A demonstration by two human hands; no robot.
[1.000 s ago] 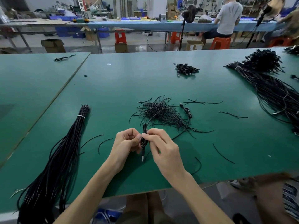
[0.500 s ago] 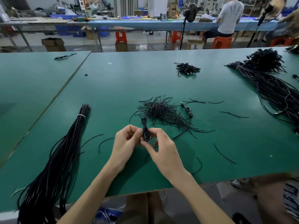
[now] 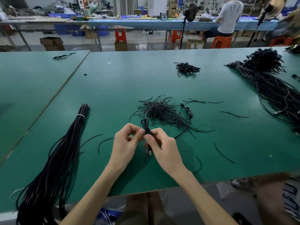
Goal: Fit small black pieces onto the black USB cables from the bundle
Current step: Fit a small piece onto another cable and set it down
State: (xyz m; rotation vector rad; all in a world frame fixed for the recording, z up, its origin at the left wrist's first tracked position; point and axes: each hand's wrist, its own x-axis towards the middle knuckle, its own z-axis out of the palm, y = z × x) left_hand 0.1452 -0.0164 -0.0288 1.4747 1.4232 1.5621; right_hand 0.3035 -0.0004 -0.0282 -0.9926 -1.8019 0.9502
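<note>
Left hand (image 3: 128, 140) and right hand (image 3: 164, 148) pinch 1 coiled USB cable (image 3: 145, 125) by the near edge of the surface (image 3: 113, 82).
Both close narrowly on the coil's waist, probably keeping the loops gathered while a piece goes round (whether 1 is on yet, I cannot tell). The heap of small black pieces (image 3: 162, 111) lies just beyond, within easy reach; the tied bundle (image 3: 56, 151) runs to the near-left corner.
</note>
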